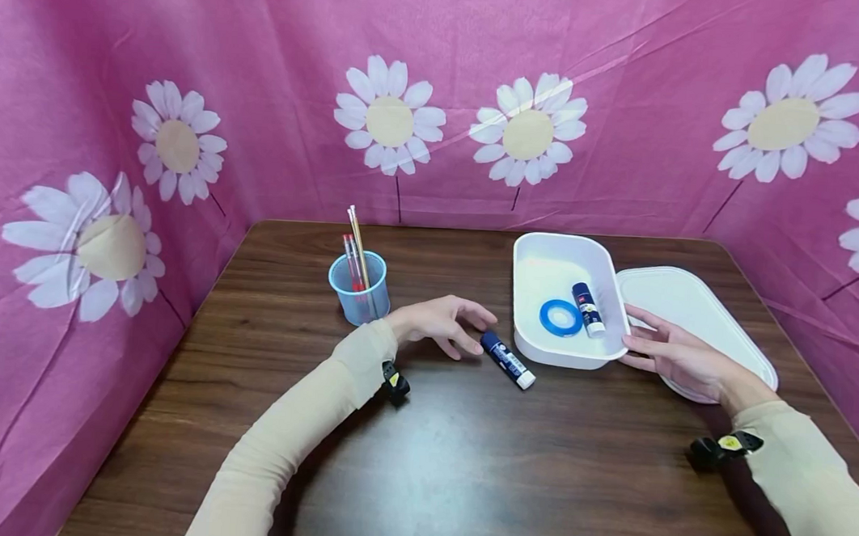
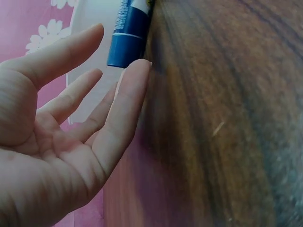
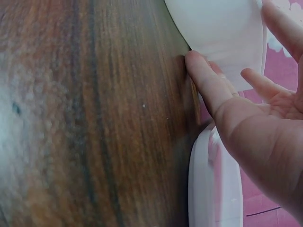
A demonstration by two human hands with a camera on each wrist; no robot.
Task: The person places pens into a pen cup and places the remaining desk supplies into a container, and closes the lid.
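A: Which container is biggest?

B: The white plastic rectangular box with rounded corners [image 1: 559, 356]. Inside lie 1 dark-blue cylindrical glue stick with a white end [image 1: 588, 309] and, just beside it, 1 flat blue ring-shaped roll [image 1: 561, 332]

A: And the smaller container?

B: A light-blue mesh cylindrical cup [image 1: 354, 306], upright to the left, with slim red sticks [image 1: 355, 264] and slim tan sticks [image 1: 359, 236] leaning in it

A: What lies around them?

B: A flat white plastic lid [image 1: 697, 306] to the right of the box, partly hidden by the right hand [image 1: 676, 358]. That hand is spread, fingers at the box's right wall. The left hand [image 1: 441, 321] is spread too, gripping nothing; I can't tell if it touches the second dark-blue glue stick [image 1: 508, 361], lying on the table between it and the box, blue end toward the fingers

A: The room?

B: A pink curtain with white daisies [image 1: 457, 26] behind and at both sides, then a dark-brown wood-grain table [image 1: 426, 478] with glare near its middle
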